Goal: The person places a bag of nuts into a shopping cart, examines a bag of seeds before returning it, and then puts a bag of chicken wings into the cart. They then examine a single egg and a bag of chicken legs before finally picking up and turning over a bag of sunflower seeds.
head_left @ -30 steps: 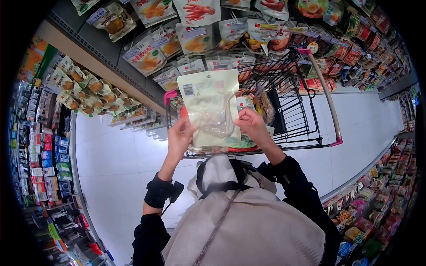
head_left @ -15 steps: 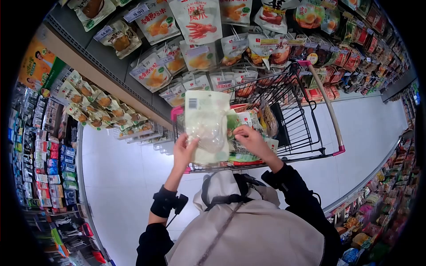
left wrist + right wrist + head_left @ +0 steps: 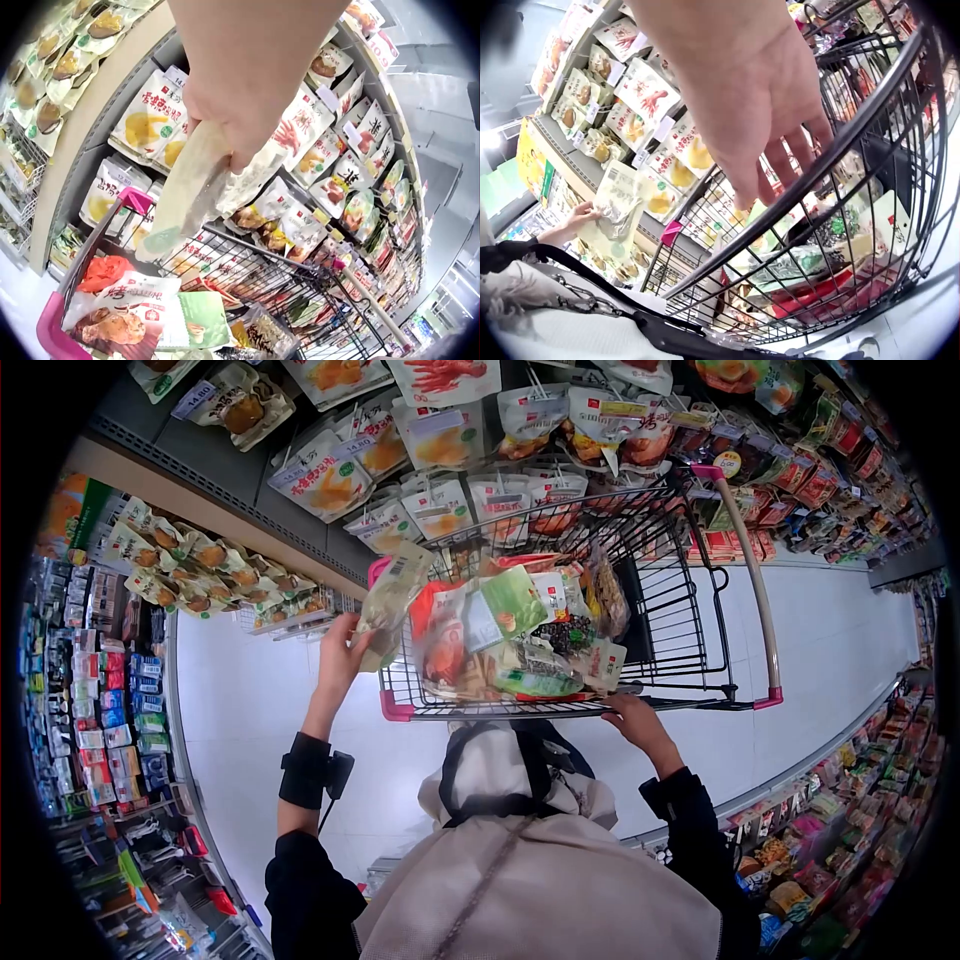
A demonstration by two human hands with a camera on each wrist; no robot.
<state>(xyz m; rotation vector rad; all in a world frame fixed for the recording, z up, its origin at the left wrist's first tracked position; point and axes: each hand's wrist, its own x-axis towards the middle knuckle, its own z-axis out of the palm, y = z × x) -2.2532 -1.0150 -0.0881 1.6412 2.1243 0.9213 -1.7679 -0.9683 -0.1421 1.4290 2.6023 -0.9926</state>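
Note:
At the cart's left end, my left hand (image 3: 341,652) pinches a pale flat pouch (image 3: 391,598) by its edge. The left wrist view shows the pouch (image 3: 182,187) tilted, nearly edge-on, hanging from the left hand (image 3: 236,112) above the cart. Its broad face shows in the right wrist view, the pouch (image 3: 617,210) with a clear window. My right hand (image 3: 640,726) is at the cart's near rim (image 3: 500,711). In the right wrist view the right hand (image 3: 769,105) has its fingers extended past the dark rim (image 3: 821,166), and contact is hard to tell.
Several food packages (image 3: 515,603) lie in the wire cart, among them a roast-meat pouch (image 3: 124,322). Shelves of hanging pouches (image 3: 440,435) stand beyond it. A rack of brown-food packs (image 3: 190,560) is at the left, and more shelves (image 3: 835,820) line the right.
The pouch has moved left from over the cart's middle and tilted in my left hand. My right hand has let go of it and come down to the near rim.

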